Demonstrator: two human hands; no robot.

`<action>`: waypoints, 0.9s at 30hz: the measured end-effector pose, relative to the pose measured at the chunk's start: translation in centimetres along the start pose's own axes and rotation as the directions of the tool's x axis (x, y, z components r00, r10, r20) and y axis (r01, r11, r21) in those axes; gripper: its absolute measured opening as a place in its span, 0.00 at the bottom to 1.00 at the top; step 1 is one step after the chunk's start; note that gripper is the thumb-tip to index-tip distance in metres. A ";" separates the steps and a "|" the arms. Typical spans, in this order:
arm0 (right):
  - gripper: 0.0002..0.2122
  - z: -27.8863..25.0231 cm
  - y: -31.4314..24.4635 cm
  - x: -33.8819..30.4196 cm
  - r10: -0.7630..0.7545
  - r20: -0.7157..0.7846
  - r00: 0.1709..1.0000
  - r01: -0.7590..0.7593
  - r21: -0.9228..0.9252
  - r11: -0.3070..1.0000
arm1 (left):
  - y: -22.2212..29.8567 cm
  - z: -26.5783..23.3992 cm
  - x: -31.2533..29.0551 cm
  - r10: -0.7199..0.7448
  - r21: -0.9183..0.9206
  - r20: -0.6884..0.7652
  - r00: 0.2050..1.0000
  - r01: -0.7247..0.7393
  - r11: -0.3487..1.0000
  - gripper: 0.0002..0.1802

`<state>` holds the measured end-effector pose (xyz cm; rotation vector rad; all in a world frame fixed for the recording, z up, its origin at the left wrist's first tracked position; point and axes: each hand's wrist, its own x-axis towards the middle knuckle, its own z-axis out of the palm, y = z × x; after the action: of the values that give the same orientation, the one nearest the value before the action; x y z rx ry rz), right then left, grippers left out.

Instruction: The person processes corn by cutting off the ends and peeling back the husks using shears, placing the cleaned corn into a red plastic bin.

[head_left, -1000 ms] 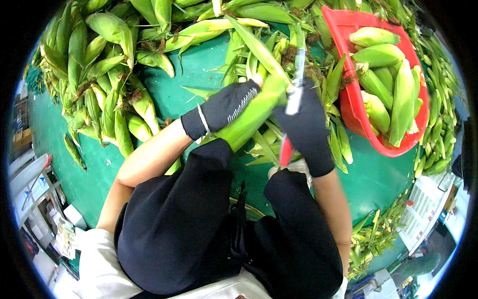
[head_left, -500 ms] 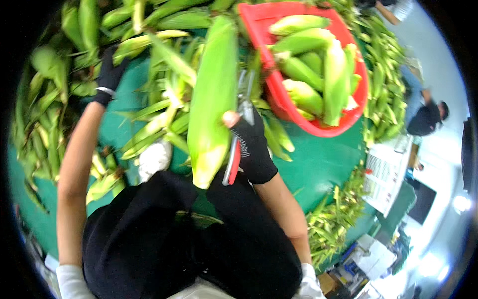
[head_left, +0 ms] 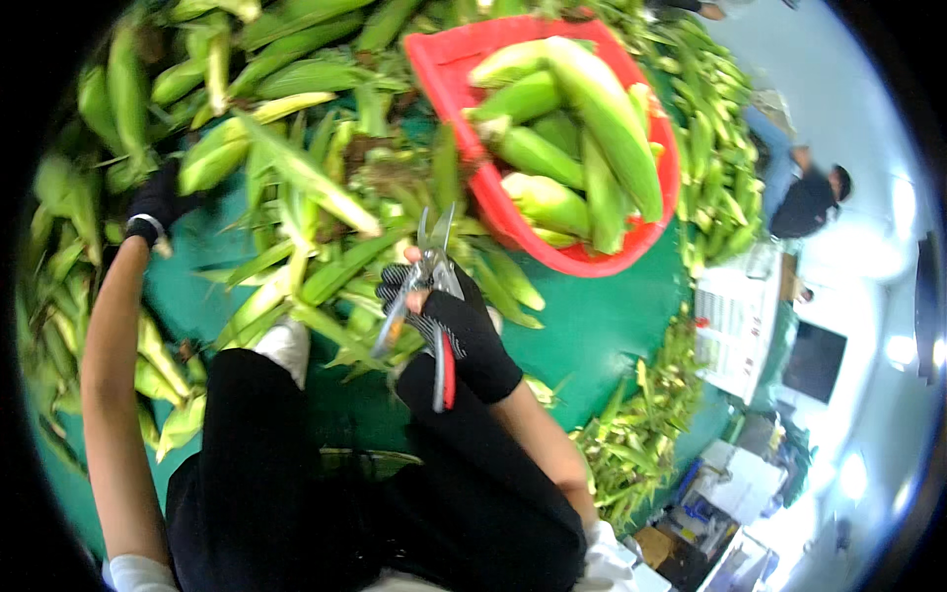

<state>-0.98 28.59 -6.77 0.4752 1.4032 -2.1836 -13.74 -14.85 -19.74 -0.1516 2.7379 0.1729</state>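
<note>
Toward the left edge, the black-gloved left hand (head_left: 163, 205) was just beside a green corn ear (head_left: 212, 160); its grip was too dark and blurred to tell. Near the middle, the right hand (head_left: 468, 331) wrapped curled fingers around pruning shears (head_left: 432, 274), blades parted. Farther right, a red tub (head_left: 444, 71) held several unhusked ears (head_left: 612, 128).
</note>
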 end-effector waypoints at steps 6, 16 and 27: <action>0.23 2.4 0.0 -0.1 0.089 0.118 0.989 -0.037 -0.383 0.923 | -0.9 6.4 -6.3 0.077 -0.715 0.072 0.994 -0.002 0.700 0.38; 0.23 3.8 2.0 0.4 0.301 0.183 0.936 -0.167 -0.522 0.837 | 0.4 5.4 -20.2 -0.380 -0.830 0.257 0.889 0.404 0.385 0.34; 0.21 5.5 3.2 3.5 0.287 0.314 0.905 0.004 -0.681 0.732 | 4.0 -8.9 -24.8 0.075 -0.526 0.043 0.996 -0.042 0.850 0.27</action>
<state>-2.11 21.64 -8.77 -0.1322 1.7026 -1.3806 5.19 -10.19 -1.51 -0.2059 2.5639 0.9304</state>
